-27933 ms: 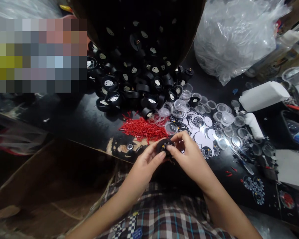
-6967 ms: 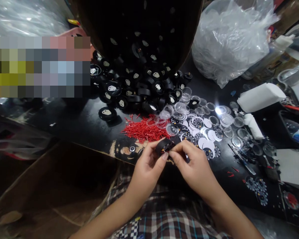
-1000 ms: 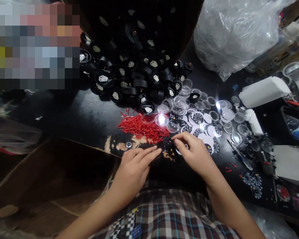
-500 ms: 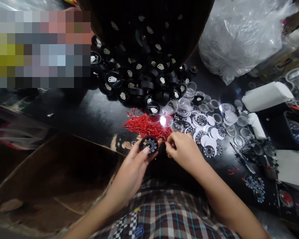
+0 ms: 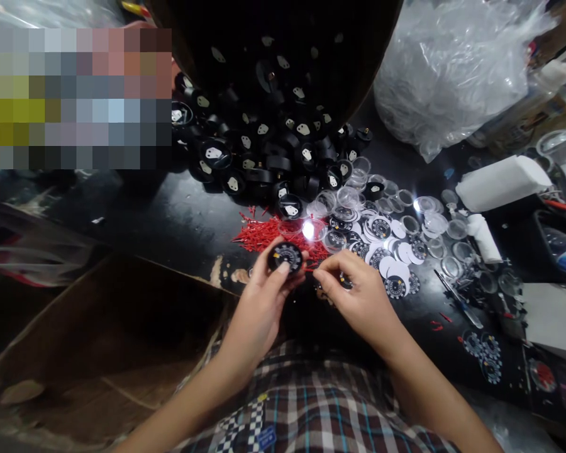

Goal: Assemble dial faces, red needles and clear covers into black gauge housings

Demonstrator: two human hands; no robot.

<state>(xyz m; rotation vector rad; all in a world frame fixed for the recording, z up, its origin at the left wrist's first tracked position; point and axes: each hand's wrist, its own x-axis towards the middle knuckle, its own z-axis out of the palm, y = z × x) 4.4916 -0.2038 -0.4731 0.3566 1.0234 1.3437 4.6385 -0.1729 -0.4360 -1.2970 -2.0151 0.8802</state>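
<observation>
A round black gauge with a printed dial (image 5: 285, 257) is held in my left hand (image 5: 263, 296), thumb on its face. Just right of it, my right hand (image 5: 358, 290) has its thumb and forefinger pinched together; a small red piece seems to show at the fingertips. Behind both hands lies a heap of red needles (image 5: 259, 234). Printed dial discs (image 5: 381, 257), some white side up, spread to the right of the heap, with clear round covers (image 5: 349, 196) among and behind them.
Many black round housings (image 5: 264, 163) spill from a large dark container (image 5: 283, 38) at the back. A clear plastic bag (image 5: 448, 75), a white roll (image 5: 504, 182) and tweezers (image 5: 458, 299) lie on the right. A brown box (image 5: 99, 352) stands below the table edge at left.
My left hand has raised the black gauge slightly, up and to the right. The fingers of my right hand have shifted a little, staying pinched beside it.
</observation>
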